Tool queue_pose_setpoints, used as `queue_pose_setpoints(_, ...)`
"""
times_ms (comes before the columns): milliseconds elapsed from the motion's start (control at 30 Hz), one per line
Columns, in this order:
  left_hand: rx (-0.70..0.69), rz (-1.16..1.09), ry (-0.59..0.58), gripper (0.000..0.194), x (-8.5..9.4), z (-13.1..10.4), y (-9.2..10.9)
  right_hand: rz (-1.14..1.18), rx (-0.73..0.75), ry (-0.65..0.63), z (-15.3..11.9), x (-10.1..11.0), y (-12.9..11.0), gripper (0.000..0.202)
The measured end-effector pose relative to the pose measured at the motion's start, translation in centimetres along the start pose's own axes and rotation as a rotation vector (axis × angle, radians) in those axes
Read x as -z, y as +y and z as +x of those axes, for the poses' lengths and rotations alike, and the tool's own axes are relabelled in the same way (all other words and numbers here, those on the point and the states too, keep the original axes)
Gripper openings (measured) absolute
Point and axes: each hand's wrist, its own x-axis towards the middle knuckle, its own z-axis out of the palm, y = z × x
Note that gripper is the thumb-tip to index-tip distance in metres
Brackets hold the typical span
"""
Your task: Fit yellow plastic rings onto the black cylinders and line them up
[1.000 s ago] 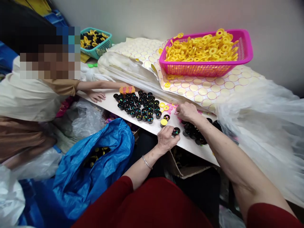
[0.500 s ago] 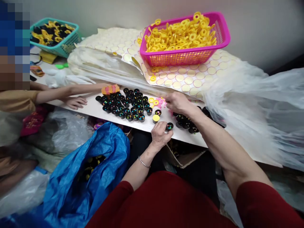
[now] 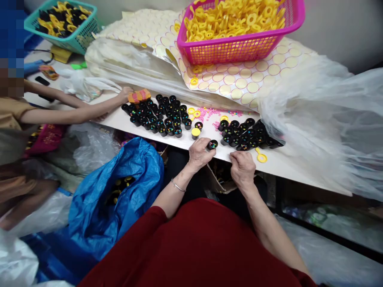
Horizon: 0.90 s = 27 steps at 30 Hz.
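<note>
My left hand [image 3: 200,154] rests at the table's front edge, its fingers closed around a small black cup [image 3: 212,144] with coloured beads inside. My right hand [image 3: 243,166] is closed at the same edge, a little to the right; whatever its fingers may hold is hidden. Just beyond my left hand stand a yellow-topped cup [image 3: 195,133] and a black cup with pink beads [image 3: 198,126]. A yellow ring with a stem [image 3: 261,158] lies right of my right hand. Behind that hand is a cluster of black cups [image 3: 236,131]. Loose pink beads [image 3: 206,113] are scattered further back.
Another group of black cups [image 3: 161,115] stands at left, beside an orange patterned object [image 3: 139,96] touched by another person's hand [image 3: 124,95]. Behind are a pink basket [image 3: 239,46] of yellow rings and a teal basket [image 3: 85,38]. A blue sack [image 3: 89,215] hangs below.
My right hand has moved from the pink beads back to the table's front edge. My left hand stays at the black cup. The other person's hand has shifted onto the orange object.
</note>
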Motion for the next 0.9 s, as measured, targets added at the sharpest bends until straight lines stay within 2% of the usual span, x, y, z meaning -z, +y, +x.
queue_pose_setpoints(133,0.004,-0.011,-0.03,0.016,0.1,0.0,0.0,-0.128,-0.002,0.016,0.1,0.1,0.5,0.023)
queue_pose_setpoints(367,0.035,0.041,-0.17,0.021,0.1,-0.5,0.8,-0.035,0.074,0.108,-0.9,0.1,2.1,0.015)
queue_pose_setpoints(633,0.045,0.125,-0.201,0.022,-0.2,-0.6,2.0,-0.21,0.077,0.073,-0.1,-0.4,0.9,0.018)
queue_pose_setpoints(900,0.018,0.156,-0.243,0.019,-0.2,-0.8,1.8,0.163,0.149,0.169,1.0,0.1,-1.3,0.01)
